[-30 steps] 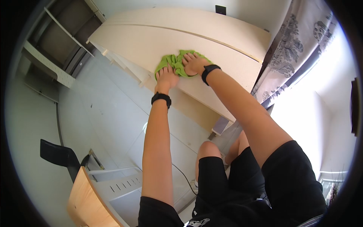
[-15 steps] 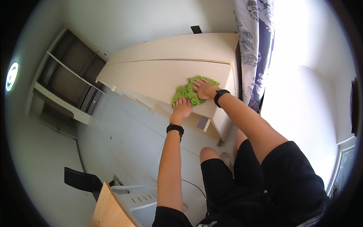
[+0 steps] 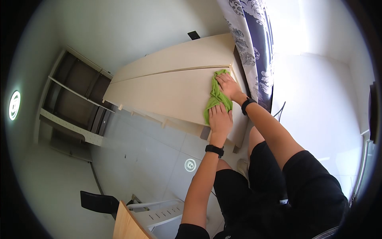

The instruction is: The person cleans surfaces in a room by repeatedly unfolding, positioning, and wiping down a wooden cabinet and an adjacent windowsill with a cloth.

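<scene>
Green cloth [image 3: 217, 96], left hand [image 3: 221, 119] and right hand [image 3: 230, 87] atop, grip open, white label [image 3: 283, 202] unreadable

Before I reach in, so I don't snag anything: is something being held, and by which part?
The green cloth is pressed down near both ends: left hand on the near one, right hand on the far.

A patterned curtain [image 3: 248, 44] hangs beside bright light, above a pale tiled floor [image 3: 155, 139].
</scene>
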Motion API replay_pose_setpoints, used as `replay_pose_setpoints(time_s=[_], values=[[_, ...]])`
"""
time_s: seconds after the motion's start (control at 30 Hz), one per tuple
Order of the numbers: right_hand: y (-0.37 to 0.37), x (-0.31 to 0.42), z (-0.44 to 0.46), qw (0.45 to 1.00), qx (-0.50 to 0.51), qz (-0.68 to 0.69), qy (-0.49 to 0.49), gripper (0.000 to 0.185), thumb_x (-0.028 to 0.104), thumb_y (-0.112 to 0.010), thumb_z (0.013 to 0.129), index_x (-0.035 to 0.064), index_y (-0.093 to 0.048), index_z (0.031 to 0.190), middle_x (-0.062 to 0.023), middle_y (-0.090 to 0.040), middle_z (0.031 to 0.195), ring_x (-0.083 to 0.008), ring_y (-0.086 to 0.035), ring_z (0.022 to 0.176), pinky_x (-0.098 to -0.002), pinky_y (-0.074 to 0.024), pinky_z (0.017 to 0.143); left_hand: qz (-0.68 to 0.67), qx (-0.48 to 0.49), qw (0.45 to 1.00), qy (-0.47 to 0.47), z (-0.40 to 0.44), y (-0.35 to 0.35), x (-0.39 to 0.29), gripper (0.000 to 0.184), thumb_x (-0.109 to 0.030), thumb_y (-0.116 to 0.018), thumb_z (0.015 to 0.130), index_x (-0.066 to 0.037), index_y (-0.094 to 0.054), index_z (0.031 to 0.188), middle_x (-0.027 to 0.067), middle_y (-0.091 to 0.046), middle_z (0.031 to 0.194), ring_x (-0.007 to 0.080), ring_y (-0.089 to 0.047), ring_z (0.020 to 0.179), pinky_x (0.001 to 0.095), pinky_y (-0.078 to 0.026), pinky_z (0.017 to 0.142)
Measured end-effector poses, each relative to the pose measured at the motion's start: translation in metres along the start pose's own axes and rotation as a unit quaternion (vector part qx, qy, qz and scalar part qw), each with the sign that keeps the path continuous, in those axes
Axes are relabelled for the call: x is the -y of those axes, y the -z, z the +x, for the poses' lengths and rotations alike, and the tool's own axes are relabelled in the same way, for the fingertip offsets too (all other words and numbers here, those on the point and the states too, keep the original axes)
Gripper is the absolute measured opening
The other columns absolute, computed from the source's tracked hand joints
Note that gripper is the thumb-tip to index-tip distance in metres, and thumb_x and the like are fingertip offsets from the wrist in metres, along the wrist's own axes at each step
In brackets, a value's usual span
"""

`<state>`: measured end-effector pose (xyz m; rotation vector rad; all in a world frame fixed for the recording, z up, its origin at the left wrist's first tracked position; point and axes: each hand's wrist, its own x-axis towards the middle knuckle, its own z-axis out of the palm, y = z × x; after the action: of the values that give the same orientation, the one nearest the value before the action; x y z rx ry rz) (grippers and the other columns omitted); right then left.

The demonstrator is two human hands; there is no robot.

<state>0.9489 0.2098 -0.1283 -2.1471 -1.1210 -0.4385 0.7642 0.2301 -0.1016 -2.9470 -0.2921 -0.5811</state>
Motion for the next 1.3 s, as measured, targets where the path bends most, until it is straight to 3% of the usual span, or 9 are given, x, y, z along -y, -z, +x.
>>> replay_pose_setpoints(time_s=[0.17, 0.4, 0.5, 0.7, 0.73, 0.87, 1.07, 1.2, 1.3], values=[[-0.009, -0.003, -0.008, 0.985, -0.145, 0.097, 0.004, 0.046, 0.024, -0.053, 0.090, 0.0001, -0.054, 0.129, -0.0148, -0.051, 0.137, -0.0318, -0.041, 0.134, -0.0421, -0.0243, 0.118, 0.037, -0.002, 0.999, 0.008, -0.015, 0.001, -0.028, 0.074, -0.021, -0.063, 0.081, 0.013, -0.034, 0.140, 0.0240, -0.052, 0.127, 0.0368, -0.045, 0.125, 0.0451, -0.028, 0.112], [0.000, 0.002, -0.019, 0.965, -0.209, 0.157, 0.022, 0.043, 0.011, -0.059, 0.080, -0.0019, -0.055, 0.120, -0.0167, -0.051, 0.134, -0.0353, -0.043, 0.132, -0.0405, -0.0374, 0.111, 0.060, 0.000, 0.998, -0.034, -0.036, -0.045, -0.017, 0.080, -0.016, -0.061, 0.079, 0.012, -0.027, 0.145, 0.0226, -0.051, 0.133, 0.0339, -0.045, 0.127, 0.0426, -0.028, 0.112], [-0.004, -0.008, -0.026, 0.968, -0.183, 0.168, 0.020, 0.044, 0.014, -0.055, 0.085, -0.0026, -0.053, 0.126, -0.0179, -0.050, 0.137, -0.0352, -0.039, 0.136, -0.0412, -0.0331, 0.114, 0.071, 0.042, 0.996, -0.033, -0.038, -0.048, -0.020, 0.079, -0.016, -0.060, 0.080, 0.011, -0.027, 0.146, 0.0218, -0.051, 0.133, 0.0331, -0.046, 0.128, 0.0416, -0.029, 0.112], [-0.007, -0.017, -0.047, 0.975, -0.145, 0.164, -0.034, 0.059, 0.011, -0.052, 0.088, 0.0020, -0.037, 0.144, -0.0162, -0.035, 0.151, -0.0307, -0.033, 0.142, -0.0357, -0.0417, 0.108, 0.045, 0.041, 0.997, -0.038, -0.047, -0.089, -0.018, 0.078, -0.015, -0.059, 0.081, 0.008, -0.026, 0.148, 0.0206, -0.052, 0.135, 0.0313, -0.050, 0.126, 0.0354, -0.039, 0.105], [-0.015, -0.025, -0.050, 0.981, -0.159, 0.114, 0.000, 0.061, 0.012, -0.049, 0.090, 0.0006, -0.031, 0.147, -0.0199, -0.029, 0.154, -0.0336, -0.040, 0.136, -0.0375, -0.0464, 0.102, 0.049, 0.034, 0.997, -0.041, -0.047, -0.091, -0.020, 0.078, -0.015, -0.059, 0.081, 0.008, -0.026, 0.148, 0.0209, -0.052, 0.135, 0.0311, -0.050, 0.126, 0.0350, -0.040, 0.104], [-0.036, -0.039, -0.059, 0.989, -0.089, 0.118, -0.025, 0.054, 0.012, -0.049, 0.088, -0.0062, -0.040, 0.138, -0.0286, -0.034, 0.147, -0.0396, -0.056, 0.112, -0.0420, -0.0521, 0.089, 0.049, 0.047, 0.997, -0.035, -0.049, -0.104, -0.023, 0.081, -0.014, -0.060, 0.080, 0.008, -0.024, 0.149, 0.0213, -0.050, 0.137, 0.0306, -0.052, 0.124, 0.0344, -0.042, 0.102], [-0.051, -0.054, -0.089, 0.991, 0.059, 0.022, -0.114, 0.035, 0.017, -0.057, 0.084, -0.0063, -0.058, 0.111, -0.0285, -0.056, 0.121, -0.0370, -0.061, 0.106, -0.0406, -0.0542, 0.084, 0.026, 0.121, 0.992, -0.029, -0.065, -0.110, -0.020, 0.085, -0.014, -0.062, 0.081, 0.005, -0.018, 0.151, 0.0211, -0.049, 0.138, 0.0316, -0.052, 0.123, 0.0358, -0.042, 0.103], [-0.089, -0.084, -0.114, 0.964, 0.192, -0.005, -0.186, 0.032, 0.013, -0.065, 0.077, -0.0038, -0.060, 0.104, -0.0259, -0.064, 0.101, -0.0384, -0.066, 0.091, -0.0444, -0.0557, 0.075, 0.001, 0.194, 0.981, -0.014, -0.078, -0.109, -0.017, 0.084, -0.015, -0.061, 0.082, 0.005, -0.018, 0.151, 0.0226, -0.049, 0.137, 0.0328, -0.053, 0.120, 0.0367, -0.043, 0.101], [-0.075, -0.072, -0.104, 0.904, 0.366, -0.004, -0.222, 0.031, 0.012, -0.064, 0.076, -0.0048, -0.060, 0.102, -0.0266, -0.064, 0.101, -0.0397, -0.066, 0.090, -0.0446, -0.0555, 0.075, 0.010, 0.137, 0.990, -0.028, -0.084, -0.096, -0.019, 0.081, -0.013, -0.059, 0.084, 0.006, -0.017, 0.151, 0.0240, -0.052, 0.130, 0.0335, -0.056, 0.114, 0.0373, -0.047, 0.096]])
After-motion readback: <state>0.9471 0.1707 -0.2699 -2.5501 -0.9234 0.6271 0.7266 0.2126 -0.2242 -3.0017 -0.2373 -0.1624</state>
